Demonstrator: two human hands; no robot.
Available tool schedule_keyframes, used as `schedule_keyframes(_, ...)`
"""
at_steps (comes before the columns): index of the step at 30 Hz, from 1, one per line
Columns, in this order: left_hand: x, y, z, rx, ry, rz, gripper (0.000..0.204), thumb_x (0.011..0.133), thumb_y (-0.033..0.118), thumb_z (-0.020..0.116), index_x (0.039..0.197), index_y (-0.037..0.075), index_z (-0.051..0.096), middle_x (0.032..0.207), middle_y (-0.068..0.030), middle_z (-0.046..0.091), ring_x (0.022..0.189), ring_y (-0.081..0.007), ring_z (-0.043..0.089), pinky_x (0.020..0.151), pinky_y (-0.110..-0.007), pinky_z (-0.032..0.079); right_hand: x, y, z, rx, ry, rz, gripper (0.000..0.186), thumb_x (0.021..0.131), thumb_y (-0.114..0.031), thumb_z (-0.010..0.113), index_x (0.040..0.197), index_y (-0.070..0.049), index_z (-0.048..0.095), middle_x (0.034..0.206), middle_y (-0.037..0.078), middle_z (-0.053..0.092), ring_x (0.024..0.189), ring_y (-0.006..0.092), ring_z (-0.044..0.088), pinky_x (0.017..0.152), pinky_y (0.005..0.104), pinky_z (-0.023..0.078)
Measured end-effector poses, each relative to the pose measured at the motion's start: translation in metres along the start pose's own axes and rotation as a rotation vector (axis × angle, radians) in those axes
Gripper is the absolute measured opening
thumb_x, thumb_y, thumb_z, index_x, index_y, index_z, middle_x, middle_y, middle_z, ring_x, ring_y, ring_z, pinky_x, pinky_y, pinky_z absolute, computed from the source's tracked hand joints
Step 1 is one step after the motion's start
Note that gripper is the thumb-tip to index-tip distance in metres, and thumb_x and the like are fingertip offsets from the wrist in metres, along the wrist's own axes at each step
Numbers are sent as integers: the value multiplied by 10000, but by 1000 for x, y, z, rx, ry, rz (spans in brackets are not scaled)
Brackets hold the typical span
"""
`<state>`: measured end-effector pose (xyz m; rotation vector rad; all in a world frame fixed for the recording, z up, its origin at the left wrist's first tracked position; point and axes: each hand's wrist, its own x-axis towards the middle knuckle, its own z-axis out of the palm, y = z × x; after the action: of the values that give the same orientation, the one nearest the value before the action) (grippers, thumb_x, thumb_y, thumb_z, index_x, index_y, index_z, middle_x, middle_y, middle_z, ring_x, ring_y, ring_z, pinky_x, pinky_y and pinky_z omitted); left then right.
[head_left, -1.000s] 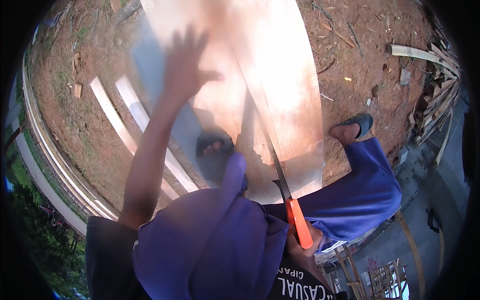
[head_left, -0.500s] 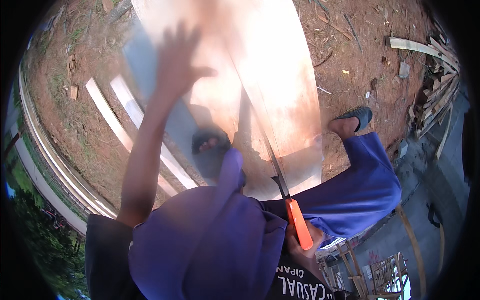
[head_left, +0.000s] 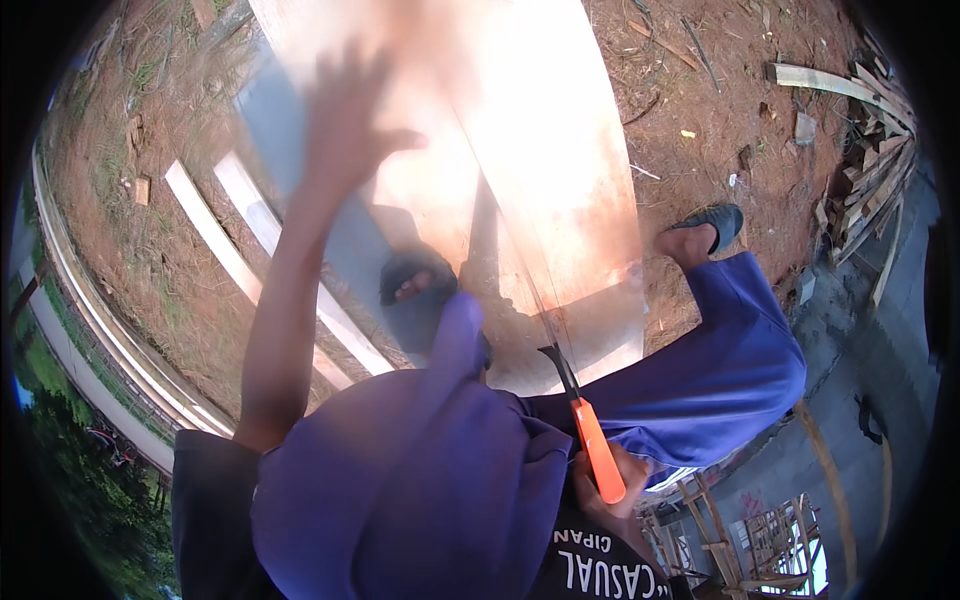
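A large sheet of plywood (head_left: pixel 590 230) lies before me, very bright in the sun. My left hand (head_left: pixel 350 125) rests over its left part, fingers spread, holding nothing; it looks hazy. In my right hand (head_left: pixel 615 487), close to my body, is the orange handle of a handsaw (head_left: pixel 597 455). The saw's dark blade points away from me, along a thin line that runs up the sheet. Glare hides the far end of that line. My left foot in a dark sandal (head_left: pixel 418 290) stands on the sheet between my hands.
Two pale planks (head_left: pixel 245 205) lie on reddish soil to the left. My right foot in a sandal (head_left: pixel 715 228) is on the ground beyond the sheet's right edge. A heap of scrap wood (head_left: pixel 875 190) lies at the right, by a grey concrete floor (head_left: pixel 800 400).
Less of the saw's dark blade shows above the sheet, while the handle stays almost in place. My left hand keeps its spread pose. The whole view has shifted slightly.
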<state>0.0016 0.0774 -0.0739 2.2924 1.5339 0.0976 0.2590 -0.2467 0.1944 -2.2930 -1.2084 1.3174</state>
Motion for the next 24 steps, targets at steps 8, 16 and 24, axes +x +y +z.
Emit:
schedule_keyframes(8,7,12,0,-9,-22,43,1144,679,567,846,1614,184,309,1684,-225,165,1542,-502,74,1206,-687,124,168,-20,88,280,84,63,142,855,-39,689,779,42,601,606,109,559,571,96,523,539,313,442)
schedule_keyframes(16,7,25,-18,62,-105,-56,1148,692,484,877,1616,147,285,1676,-253,158,1538,-510,83,1204,-686,136,10,1,18,104,85,-91,138,735,31,745,868,31,708,669,130,656,555,227,669,547,316,513)
schedule_keyframes(24,11,34,-11,93,-126,-35,1150,697,488,878,1616,138,282,1673,-262,159,1530,-523,103,1204,-680,147,178,-19,93,203,90,94,237,786,-158,775,849,26,640,745,267,650,735,461,667,663,486,532)
